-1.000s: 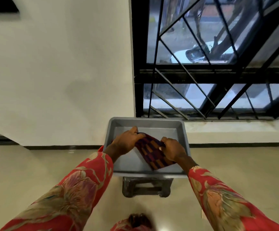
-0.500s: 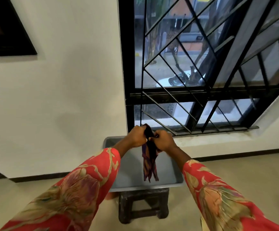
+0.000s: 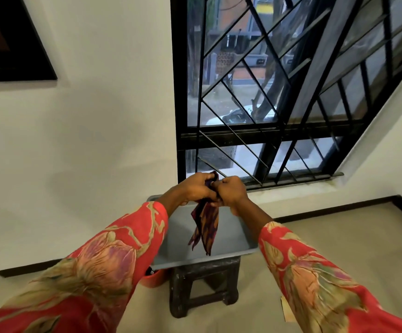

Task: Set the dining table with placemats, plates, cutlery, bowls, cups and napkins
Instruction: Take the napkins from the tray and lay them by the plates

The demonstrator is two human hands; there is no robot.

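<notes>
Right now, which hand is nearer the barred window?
Right. The right hand grips the patterned cloth just below the window sill; the left hand holds the same cloth on the side toward the white wall.

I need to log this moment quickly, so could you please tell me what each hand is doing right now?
Left hand: closed, gripping the top of the patterned cloth napkin.
Right hand: closed, gripping the same napkin.

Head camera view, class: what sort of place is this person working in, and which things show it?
Probably a room in a home. A black-barred window looks onto a street, and a grey plastic tub sits on a dark wooden stool on a pale floor, while both hands hold a patterned cloth napkin.
</notes>
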